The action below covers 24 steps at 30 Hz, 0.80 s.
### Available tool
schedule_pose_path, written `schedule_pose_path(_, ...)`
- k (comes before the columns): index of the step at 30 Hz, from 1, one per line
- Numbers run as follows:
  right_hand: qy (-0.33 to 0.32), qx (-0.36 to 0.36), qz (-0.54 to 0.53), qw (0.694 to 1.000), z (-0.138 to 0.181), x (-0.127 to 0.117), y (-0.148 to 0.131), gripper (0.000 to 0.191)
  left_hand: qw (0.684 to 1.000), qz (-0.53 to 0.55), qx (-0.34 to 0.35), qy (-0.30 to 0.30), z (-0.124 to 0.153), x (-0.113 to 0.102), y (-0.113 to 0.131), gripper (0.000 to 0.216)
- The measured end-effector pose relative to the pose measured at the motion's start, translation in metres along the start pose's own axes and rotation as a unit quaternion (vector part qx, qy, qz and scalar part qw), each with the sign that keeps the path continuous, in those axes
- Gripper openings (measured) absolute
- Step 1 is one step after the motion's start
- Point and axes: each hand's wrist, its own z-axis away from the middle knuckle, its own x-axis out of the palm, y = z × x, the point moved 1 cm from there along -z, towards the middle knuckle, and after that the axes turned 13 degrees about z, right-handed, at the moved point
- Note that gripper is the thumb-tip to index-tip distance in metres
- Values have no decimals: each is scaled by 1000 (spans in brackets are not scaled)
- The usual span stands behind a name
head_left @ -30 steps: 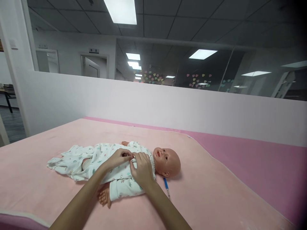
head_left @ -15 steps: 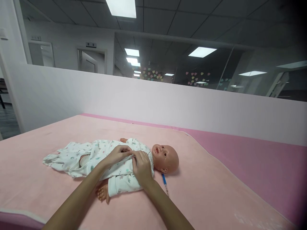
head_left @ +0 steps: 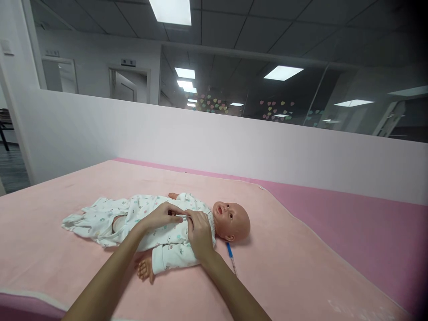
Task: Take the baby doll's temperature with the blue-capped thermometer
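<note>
A baby doll (head_left: pixel 236 221) lies on its back, its head to the right. It wears a white patterned romper (head_left: pixel 172 258) whose lower part spreads loosely to the left, with a gap at the thigh. Over the doll's chest, my left hand (head_left: pixel 163 216) pinches the romper's front edge between thumb and fingers. Beside it, my right hand (head_left: pixel 199 232) has its fingers closed on the same edge, close to the collar. The fingertips of both hands nearly meet, and what lies between them is partly hidden. One doll hand rests palm up below the sleeve.
A thermometer with a blue cap (head_left: pixel 229 250) lies beside the doll's head, partly behind my right forearm. The doll is on a pink padded mat (head_left: pixel 301 267) with a darker pink border (head_left: pixel 368 223). A white low wall (head_left: pixel 234 142) with glass above stands behind.
My left thumb and fingers have shifted slightly along the romper's edge, and the hands' grip has changed a little. The doll and thermometer stay in place.
</note>
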Motion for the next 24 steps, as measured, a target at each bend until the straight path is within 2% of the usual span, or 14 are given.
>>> schedule_pose_path(7, -3, 5, -8, 1000, -1, 0, 0, 22, 999, -37, 33, 11, 2, 5, 2, 27)
schedule_pose_path(13, 6, 11, -25, 1000, -2, 1, 0, 16, 999, -36, 36, 0, -1, 4, 0, 29)
schedule_pose_path(24, 13, 17, -23, 999, -4, -1, -1, 20, 1000, -19, 21, 12, -1, 3, -1, 33)
